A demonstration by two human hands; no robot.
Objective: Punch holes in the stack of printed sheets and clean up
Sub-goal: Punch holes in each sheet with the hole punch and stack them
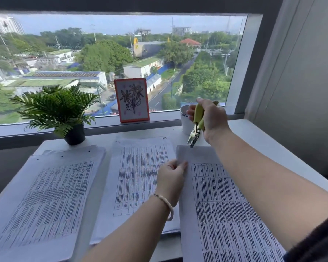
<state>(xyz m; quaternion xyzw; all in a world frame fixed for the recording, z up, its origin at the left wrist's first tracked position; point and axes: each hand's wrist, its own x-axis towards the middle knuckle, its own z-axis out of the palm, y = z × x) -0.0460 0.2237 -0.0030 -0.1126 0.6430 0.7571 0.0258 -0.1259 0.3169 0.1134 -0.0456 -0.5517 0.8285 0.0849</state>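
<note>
Three piles of printed sheets lie side by side on the white surface (254,129) under the window. The right hand (211,120) grips a yellow-handled hole punch (196,125), its metal tip just above the top edge of the right stack (225,205). The left hand (171,178) pinches that stack's left edge between thumb and fingers — the left pile (45,195) already shows holes. A potted fern (61,110) and a flower card (132,100) stand behind.
</note>
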